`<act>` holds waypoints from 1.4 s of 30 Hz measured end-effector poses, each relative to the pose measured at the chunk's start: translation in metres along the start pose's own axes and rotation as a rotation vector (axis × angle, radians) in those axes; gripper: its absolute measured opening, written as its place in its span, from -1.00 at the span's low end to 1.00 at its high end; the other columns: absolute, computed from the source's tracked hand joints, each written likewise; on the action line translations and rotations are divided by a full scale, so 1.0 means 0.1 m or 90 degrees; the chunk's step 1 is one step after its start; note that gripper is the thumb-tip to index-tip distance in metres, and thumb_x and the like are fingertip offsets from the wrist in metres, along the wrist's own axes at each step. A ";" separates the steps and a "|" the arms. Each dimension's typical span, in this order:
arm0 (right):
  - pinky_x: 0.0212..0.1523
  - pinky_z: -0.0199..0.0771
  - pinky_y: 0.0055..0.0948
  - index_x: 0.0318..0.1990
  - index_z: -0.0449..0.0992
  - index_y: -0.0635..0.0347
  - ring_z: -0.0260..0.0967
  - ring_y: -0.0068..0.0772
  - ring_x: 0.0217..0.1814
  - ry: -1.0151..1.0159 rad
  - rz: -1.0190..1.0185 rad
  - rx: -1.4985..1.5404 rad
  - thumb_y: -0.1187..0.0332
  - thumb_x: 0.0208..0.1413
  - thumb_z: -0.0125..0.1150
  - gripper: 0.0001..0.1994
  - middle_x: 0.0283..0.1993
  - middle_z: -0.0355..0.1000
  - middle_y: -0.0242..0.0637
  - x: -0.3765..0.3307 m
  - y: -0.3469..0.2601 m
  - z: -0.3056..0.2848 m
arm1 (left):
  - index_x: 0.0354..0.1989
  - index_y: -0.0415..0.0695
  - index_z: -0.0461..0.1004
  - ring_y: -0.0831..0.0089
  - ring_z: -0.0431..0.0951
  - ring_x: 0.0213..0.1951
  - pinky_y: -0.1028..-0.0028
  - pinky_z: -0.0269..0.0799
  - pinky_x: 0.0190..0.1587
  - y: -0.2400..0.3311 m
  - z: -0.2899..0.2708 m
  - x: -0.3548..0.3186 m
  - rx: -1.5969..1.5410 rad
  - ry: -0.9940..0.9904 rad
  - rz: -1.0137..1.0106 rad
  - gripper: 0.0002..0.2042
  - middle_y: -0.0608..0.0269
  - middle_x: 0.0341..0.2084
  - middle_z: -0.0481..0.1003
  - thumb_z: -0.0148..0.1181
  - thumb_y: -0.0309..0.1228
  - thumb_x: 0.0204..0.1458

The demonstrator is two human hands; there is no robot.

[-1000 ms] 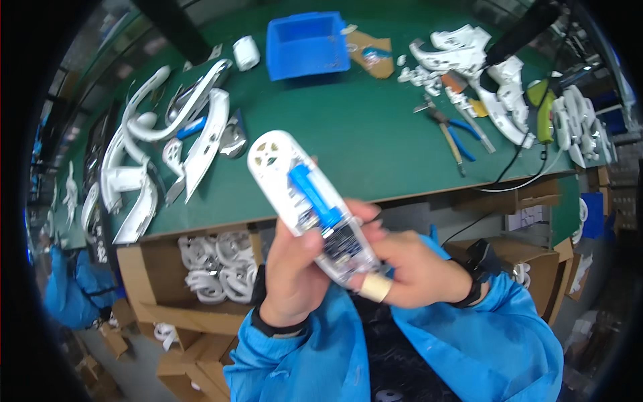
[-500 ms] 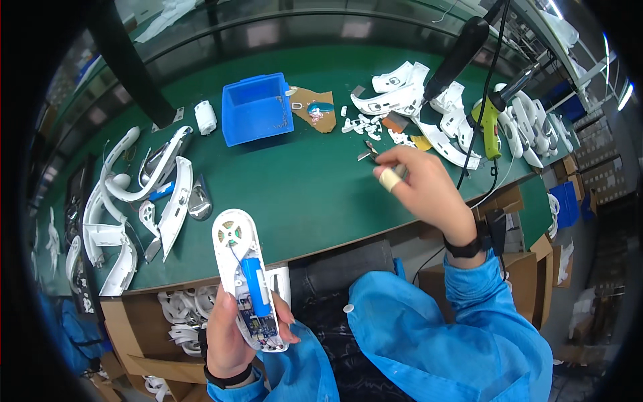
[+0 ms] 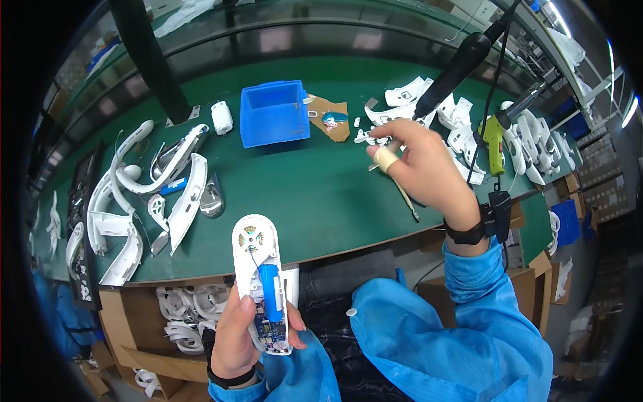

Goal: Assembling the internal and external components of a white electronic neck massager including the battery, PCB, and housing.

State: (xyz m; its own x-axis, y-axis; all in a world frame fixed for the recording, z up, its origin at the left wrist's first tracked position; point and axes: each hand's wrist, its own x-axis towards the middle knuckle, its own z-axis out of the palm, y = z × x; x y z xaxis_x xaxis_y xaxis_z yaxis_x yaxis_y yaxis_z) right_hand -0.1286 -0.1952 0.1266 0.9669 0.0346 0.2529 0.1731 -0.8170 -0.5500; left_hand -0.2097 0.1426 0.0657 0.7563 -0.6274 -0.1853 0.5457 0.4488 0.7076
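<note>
Holding: the left hand (image 3: 233, 338), lower centre of the frame, has thumb and fingers clamped on the sides of an open white housing (image 3: 266, 246), rounded end pointing up.
Housing's inside: round vented grille (image 3: 250, 239) near the top, blue cylinder (image 3: 270, 289) along the middle, blue circuit board (image 3: 270, 330) at the lower end.
Right hand: this hand (image 3: 432, 174), right of centre above the green worktop (image 3: 328, 208), has thumb and forefinger bent toward each other; the space between is hidden, so I cannot tell whether they grip anything. A beige wrap (image 3: 384, 159) circles the thumb.
Slim handle: this one (image 3: 407, 201) slants down and right from beneath that hand.
Blue bin: it (image 3: 274, 138) sits upper centre, beside a cardboard scrap (image 3: 339, 108).
Curved white shells: several (image 3: 107, 224) lie at left.
Yellow-green tool: it (image 3: 494, 142) is at upper right.
</note>
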 end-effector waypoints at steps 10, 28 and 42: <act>-0.23 0.44 -0.52 -0.02 0.60 0.31 0.44 -0.58 -0.28 0.132 0.148 0.149 0.29 0.23 0.29 -0.72 -0.27 0.59 -0.33 -0.21 0.29 -0.50 | 0.16 -0.32 0.13 0.09 0.67 -0.47 0.16 0.71 -0.41 -0.06 -0.03 0.00 -0.010 0.036 0.008 -0.49 -0.34 -0.36 0.54 0.00 -0.08 0.33; -0.33 0.44 -0.45 -0.12 0.59 0.31 0.43 -0.45 -0.39 -0.141 0.130 0.105 0.34 0.19 0.31 -0.78 -0.28 0.56 -0.18 -0.37 0.02 0.10 | 0.27 -0.28 0.12 0.19 0.68 -0.39 0.30 0.67 -0.30 0.03 -0.12 -0.02 -0.019 0.005 -0.087 -0.45 -0.25 -0.26 0.56 0.05 -0.12 0.33; -0.04 0.53 -0.21 0.00 0.52 0.29 0.50 -0.11 -0.04 -0.165 -0.329 0.051 0.34 0.16 0.30 -0.70 0.04 0.47 -0.09 0.34 -0.86 1.47 | 0.43 -0.16 -0.06 0.25 0.68 -0.36 0.30 0.68 -0.26 -0.02 -0.31 -0.31 -0.076 0.008 -0.030 -0.37 -0.19 -0.24 0.56 0.05 -0.15 0.34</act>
State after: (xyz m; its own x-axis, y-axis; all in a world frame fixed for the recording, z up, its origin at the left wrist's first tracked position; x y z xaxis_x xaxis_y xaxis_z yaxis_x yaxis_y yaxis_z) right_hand -0.0831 -0.0392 0.0649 0.7658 0.5650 0.3070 0.6384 -0.6106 -0.4686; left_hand -0.2230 0.1804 0.0486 0.7327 -0.6420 -0.2258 0.6194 0.4917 0.6120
